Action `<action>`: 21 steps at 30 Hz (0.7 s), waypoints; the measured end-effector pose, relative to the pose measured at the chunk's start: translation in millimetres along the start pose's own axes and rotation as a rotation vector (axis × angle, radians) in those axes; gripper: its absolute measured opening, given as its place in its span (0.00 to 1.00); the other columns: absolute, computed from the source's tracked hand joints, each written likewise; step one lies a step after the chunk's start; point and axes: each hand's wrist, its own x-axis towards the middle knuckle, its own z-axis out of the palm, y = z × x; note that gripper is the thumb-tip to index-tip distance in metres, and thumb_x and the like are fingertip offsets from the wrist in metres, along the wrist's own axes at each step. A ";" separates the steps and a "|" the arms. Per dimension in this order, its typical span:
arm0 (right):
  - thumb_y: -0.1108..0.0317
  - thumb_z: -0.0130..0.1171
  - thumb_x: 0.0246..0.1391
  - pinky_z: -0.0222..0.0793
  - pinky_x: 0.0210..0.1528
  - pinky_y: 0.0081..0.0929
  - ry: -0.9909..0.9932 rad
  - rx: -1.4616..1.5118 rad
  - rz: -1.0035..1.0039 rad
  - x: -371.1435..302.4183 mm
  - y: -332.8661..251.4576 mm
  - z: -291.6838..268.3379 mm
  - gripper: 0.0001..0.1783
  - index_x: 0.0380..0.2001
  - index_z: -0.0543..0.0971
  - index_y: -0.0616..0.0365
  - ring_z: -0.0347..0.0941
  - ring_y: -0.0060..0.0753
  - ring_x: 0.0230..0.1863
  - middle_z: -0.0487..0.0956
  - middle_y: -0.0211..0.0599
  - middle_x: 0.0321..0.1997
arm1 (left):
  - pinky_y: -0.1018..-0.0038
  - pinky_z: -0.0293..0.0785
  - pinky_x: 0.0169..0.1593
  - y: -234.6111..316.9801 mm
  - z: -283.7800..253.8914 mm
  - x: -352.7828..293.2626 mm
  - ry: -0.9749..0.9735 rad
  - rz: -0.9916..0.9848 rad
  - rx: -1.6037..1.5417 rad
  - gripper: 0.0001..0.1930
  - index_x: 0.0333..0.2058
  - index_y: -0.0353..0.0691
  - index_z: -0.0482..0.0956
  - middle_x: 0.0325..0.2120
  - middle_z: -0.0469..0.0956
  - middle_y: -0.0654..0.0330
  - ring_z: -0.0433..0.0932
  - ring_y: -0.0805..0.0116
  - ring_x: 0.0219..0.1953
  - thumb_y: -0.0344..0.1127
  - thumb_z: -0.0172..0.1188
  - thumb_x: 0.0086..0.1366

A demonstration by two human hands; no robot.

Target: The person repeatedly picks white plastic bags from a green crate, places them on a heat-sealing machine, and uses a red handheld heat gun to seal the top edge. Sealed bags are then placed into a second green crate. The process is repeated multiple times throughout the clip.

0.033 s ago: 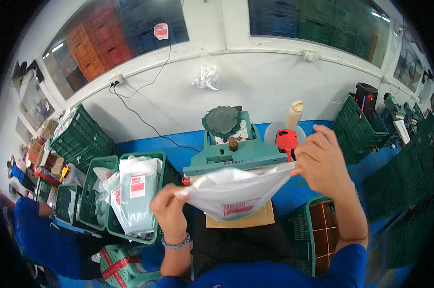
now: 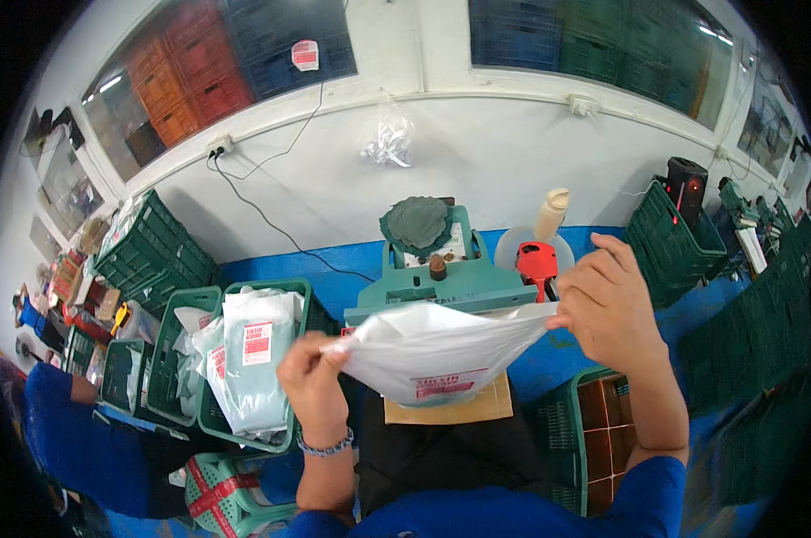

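A white plastic bag (image 2: 423, 363) with red print on its front is stretched between my hands. My left hand (image 2: 314, 372) pinches its upper left corner. Its upper right corner is held between the thumb and fingers of my right hand (image 2: 600, 296), with the other fingers raised. The bag sags in the middle, and whatever lies inside it cannot be made out. Just beyond its upper edge stands a green bench machine (image 2: 437, 269) with a long bar along its front, like a bag sealer. Below the bag, a piece of cardboard (image 2: 450, 405) lies over my lap.
Green crates (image 2: 302, 430) at left hold filled bags (image 2: 255, 350). A red tape dispenser (image 2: 537, 262) and a cream bottle (image 2: 553, 213) stand right of the machine. A crate with brown dividers (image 2: 578, 430) is by my right forearm. Another person's blue sleeve (image 2: 51, 394) shows far left.
The bag's front bulges slightly more, and its sagging upper edge sits a little differently. Both hands keep their grip on the corners. The whole view has shifted very slightly.
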 end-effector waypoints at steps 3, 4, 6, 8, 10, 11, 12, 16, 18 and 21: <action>0.56 0.66 0.36 0.62 0.55 0.47 0.006 0.028 -0.034 -1.9 -1.0 -8.6 0.17 0.25 0.77 0.57 0.69 0.36 0.43 0.75 0.29 0.37 | 0.82 0.63 0.34 -11.3 5.7 15.6 -0.018 -0.065 -0.263 0.06 0.26 0.35 0.78 0.24 0.72 0.66 0.68 0.78 0.28 0.17 0.61 0.50; 0.56 0.66 0.38 0.62 0.55 0.47 -0.029 0.105 -0.011 -3.5 -3.2 -7.2 0.17 0.25 0.76 0.57 0.68 0.38 0.43 0.75 0.29 0.38 | 0.82 0.63 0.35 -17.3 6.7 17.7 -0.021 -0.086 -0.315 0.07 0.27 0.35 0.77 0.24 0.72 0.66 0.68 0.79 0.28 0.16 0.61 0.50; 0.54 0.65 0.42 0.62 0.54 0.45 -0.095 0.278 0.020 -2.8 -6.3 4.2 0.16 0.25 0.76 0.56 0.68 0.42 0.43 0.75 0.31 0.40 | 0.82 0.64 0.36 -29.5 8.0 18.6 -0.095 -0.129 -0.298 0.08 0.27 0.36 0.78 0.26 0.73 0.66 0.69 0.79 0.29 0.16 0.62 0.50; 0.55 0.67 0.40 0.63 0.53 0.43 -0.149 0.408 0.012 -6.6 -12.1 11.2 0.16 0.25 0.77 0.55 0.67 0.44 0.44 0.75 0.31 0.44 | 0.81 0.66 0.39 -36.6 4.3 17.5 -0.125 -0.125 -0.303 0.08 0.27 0.38 0.78 0.27 0.75 0.66 0.71 0.78 0.30 0.17 0.63 0.52; 0.56 0.68 0.39 0.63 0.49 0.39 -0.156 0.490 0.001 -8.5 -13.6 16.9 0.15 0.26 0.79 0.54 0.68 0.43 0.43 0.77 0.31 0.44 | 0.79 0.67 0.41 -38.6 1.2 14.7 -0.135 -0.072 -0.313 0.08 0.28 0.38 0.75 0.29 0.75 0.64 0.72 0.76 0.33 0.19 0.63 0.53; 0.57 0.68 0.39 0.63 0.47 0.39 -0.175 0.408 0.039 -8.0 -10.2 18.6 0.15 0.26 0.79 0.55 0.68 0.42 0.43 0.77 0.30 0.42 | 0.78 0.68 0.42 -37.1 -0.9 12.6 -0.143 -0.050 -0.311 0.08 0.28 0.39 0.73 0.29 0.75 0.63 0.72 0.76 0.34 0.20 0.63 0.54; 0.57 0.68 0.39 0.63 0.46 0.38 -0.195 0.330 0.047 -7.2 -5.7 19.9 0.14 0.26 0.79 0.55 0.68 0.41 0.42 0.78 0.30 0.41 | 0.77 0.69 0.43 -34.3 -3.5 10.8 -0.158 -0.102 -0.295 0.08 0.28 0.39 0.73 0.30 0.76 0.63 0.74 0.74 0.35 0.20 0.63 0.54; 0.59 0.66 0.42 0.64 0.38 0.36 -0.183 0.264 0.115 -6.9 0.8 25.7 0.14 0.22 0.77 0.57 0.70 0.39 0.35 0.77 0.32 0.29 | 0.76 0.72 0.42 -17.9 -13.5 7.7 -0.246 -0.162 -0.174 0.08 0.30 0.38 0.75 0.34 0.78 0.62 0.75 0.75 0.39 0.19 0.62 0.54; 0.58 0.65 0.43 0.64 0.36 0.35 -0.200 0.285 0.122 -9.0 -2.7 27.0 0.15 0.21 0.75 0.58 0.70 0.40 0.32 0.75 0.34 0.26 | 0.76 0.72 0.41 -9.2 -18.5 9.1 -0.286 -0.069 -0.019 0.08 0.32 0.37 0.77 0.36 0.79 0.62 0.74 0.75 0.40 0.19 0.62 0.54; 0.59 0.66 0.42 0.64 0.33 0.35 -0.137 0.303 0.113 -10.0 -10.8 27.6 0.15 0.19 0.74 0.58 0.70 0.41 0.28 0.74 0.35 0.23 | 0.73 0.72 0.43 5.5 -26.5 25.2 -0.432 0.174 0.313 0.09 0.35 0.38 0.77 0.38 0.79 0.61 0.75 0.69 0.42 0.22 0.63 0.54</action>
